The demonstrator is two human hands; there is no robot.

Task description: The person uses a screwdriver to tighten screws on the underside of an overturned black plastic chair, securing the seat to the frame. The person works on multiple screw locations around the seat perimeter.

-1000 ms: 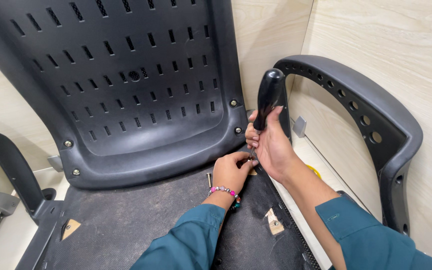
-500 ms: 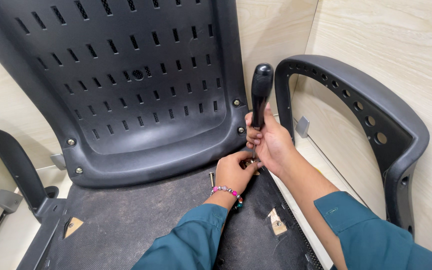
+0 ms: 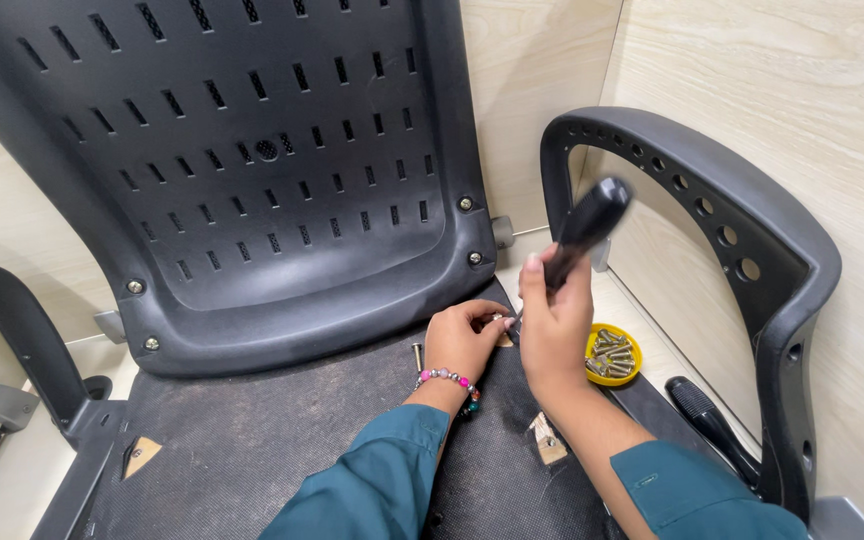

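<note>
View from above of 2 hands working on an upturned black office chair. The right hand (image 3: 552,330) has its fingers wrapped tight round a black screwdriver handle (image 3: 584,228), thumb up along the grip; the handle tilts up and to the right, slightly blurred, and its tip is hidden behind the hands. The left hand (image 3: 464,338), w/ a bead bracelet (image 3: 447,380) at the wrist, has fingertips pinched together on a small metal part, prob. a screw (image 3: 498,321), at the seat's right rear edge, right where the screwdriver shaft comes down; the 2 hands touch there. Just left of the left hand a loose bolt (image 3: 417,354) lies on the seat underside (image 3: 252,440), a rough dark fabric panel. Behind the hands rises the slotted black backrest (image 3: 252,170), fixed w/ 4 visible bolts along its lower rim. To the right, a curved armrest (image 3: 732,230) w/ round holes arches over the work area. Between armrest and right wrist sits a small yellow dish (image 3: 594,377) of screws, near the hand but not touching. A 2nd black tool handle (image 3: 697,405) lies beside the dish. A 2nd armrest (image 3: 12,320) shows at far left. Both sleeves are teal. Pale wood-look panels surround the chair.
</note>
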